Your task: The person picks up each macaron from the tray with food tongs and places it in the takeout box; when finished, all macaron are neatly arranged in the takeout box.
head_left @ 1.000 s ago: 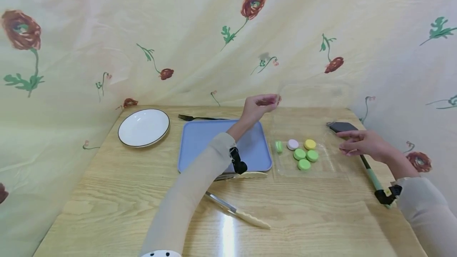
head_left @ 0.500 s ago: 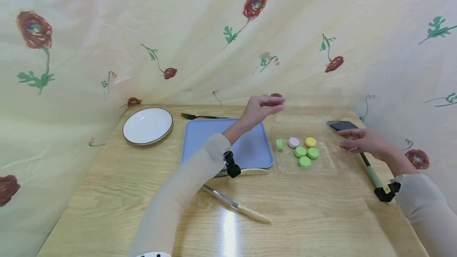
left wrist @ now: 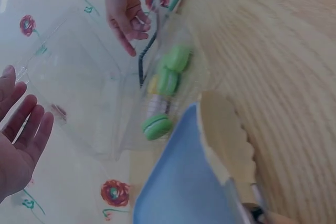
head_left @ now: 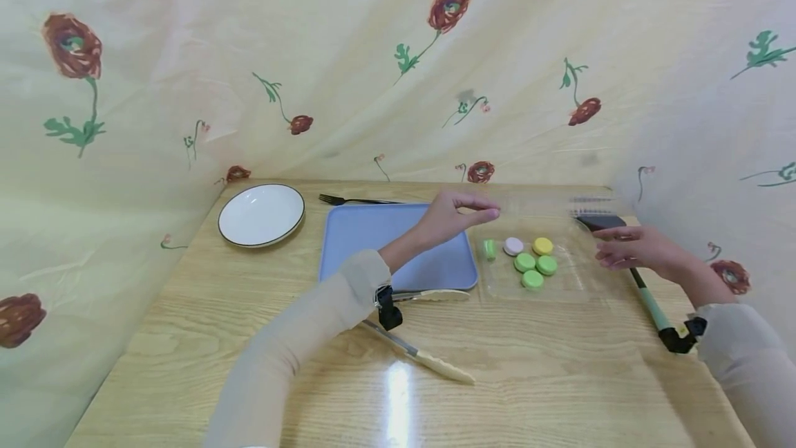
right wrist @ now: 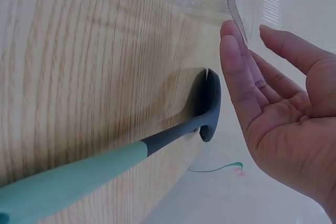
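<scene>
A clear plastic box (head_left: 575, 285) on the table holds several green macarons (head_left: 532, 279), a lilac one (head_left: 513, 246) and a yellow one (head_left: 543, 246). Its hinged clear lid (left wrist: 79, 77) is raised and leans over the back of the box. My left hand (head_left: 457, 216) pinches the lid's edge between thumb and fingers, at the lid's left side. On the box's right, my right hand (head_left: 637, 249) has its fingers mostly extended; in the right wrist view the fingertips (right wrist: 231, 30) are right at the clear plastic edge, with the thumb apart.
A blue tray (head_left: 367, 234) sits left of the box, with a black fork (head_left: 348, 200) behind it. Pale-tipped tongs (head_left: 444, 368) lie in front. A white plate (head_left: 261, 216) is at far left. The green-handled spatula (head_left: 651, 310) lies under my right forearm's side.
My left hand has come down and slightly right, and the lid has swung from upright to lower over the box. My right hand has stayed nearly in place.
</scene>
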{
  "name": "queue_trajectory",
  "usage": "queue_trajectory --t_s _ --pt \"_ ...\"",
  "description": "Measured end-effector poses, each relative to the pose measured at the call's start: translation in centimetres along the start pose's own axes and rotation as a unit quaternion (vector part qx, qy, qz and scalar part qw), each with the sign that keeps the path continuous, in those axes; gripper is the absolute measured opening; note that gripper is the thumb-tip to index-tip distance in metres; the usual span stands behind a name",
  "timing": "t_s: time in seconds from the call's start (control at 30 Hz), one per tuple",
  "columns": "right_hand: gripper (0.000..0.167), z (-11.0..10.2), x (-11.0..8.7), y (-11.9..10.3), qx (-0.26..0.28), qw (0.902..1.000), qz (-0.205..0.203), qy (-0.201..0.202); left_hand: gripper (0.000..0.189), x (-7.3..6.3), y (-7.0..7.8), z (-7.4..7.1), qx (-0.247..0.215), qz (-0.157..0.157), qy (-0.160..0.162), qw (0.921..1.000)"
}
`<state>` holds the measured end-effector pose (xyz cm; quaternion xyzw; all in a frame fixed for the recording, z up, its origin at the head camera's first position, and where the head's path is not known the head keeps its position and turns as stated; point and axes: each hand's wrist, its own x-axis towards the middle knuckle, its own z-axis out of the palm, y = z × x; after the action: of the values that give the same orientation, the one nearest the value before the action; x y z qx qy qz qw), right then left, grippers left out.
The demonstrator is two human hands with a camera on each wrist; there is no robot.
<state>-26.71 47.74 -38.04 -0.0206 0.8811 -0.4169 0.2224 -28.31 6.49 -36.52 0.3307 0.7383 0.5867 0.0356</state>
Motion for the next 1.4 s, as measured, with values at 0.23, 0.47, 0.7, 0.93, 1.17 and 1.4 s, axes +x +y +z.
queue_trajectory --t_s 0.23,0.47,0.7,0.93,1.17,1.4 --pt "0.036 -0.6 -1.0 0.3 0.023 0.9992 -0.015 -0.029 0.021 -1.6 -0.7 1.4 0.031 -0.008 -0.004 0.9995" --pt "0.033 -1.2 -1.8 0.5 0.02 0.9957 -0.041 -0.08 0.024 -3.2 -1.8 2.7 0.064 -0.021 0.001 0.9978" --pt "0.033 -1.9 -1.7 1.4 0.032 0.9929 -0.03 -0.111 0.034 -4.2 -3.1 3.7 0.049 -0.038 0.001 0.9981" --pt "0.045 -2.0 -2.1 1.5 -0.006 0.9936 -0.03 -0.108 0.054 -4.7 -3.7 4.3 0.062 -0.043 0.006 0.9971" --pt "0.044 -1.9 -2.6 1.3 -0.011 0.9918 -0.024 -0.125 0.063 -5.4 -4.0 4.5 0.071 -0.064 0.002 0.9954" --pt "0.058 -1.6 -3.0 1.9 -0.027 0.9906 -0.034 -0.13 0.063 -5.9 -4.2 5.0 0.041 -0.083 0.016 0.9956"
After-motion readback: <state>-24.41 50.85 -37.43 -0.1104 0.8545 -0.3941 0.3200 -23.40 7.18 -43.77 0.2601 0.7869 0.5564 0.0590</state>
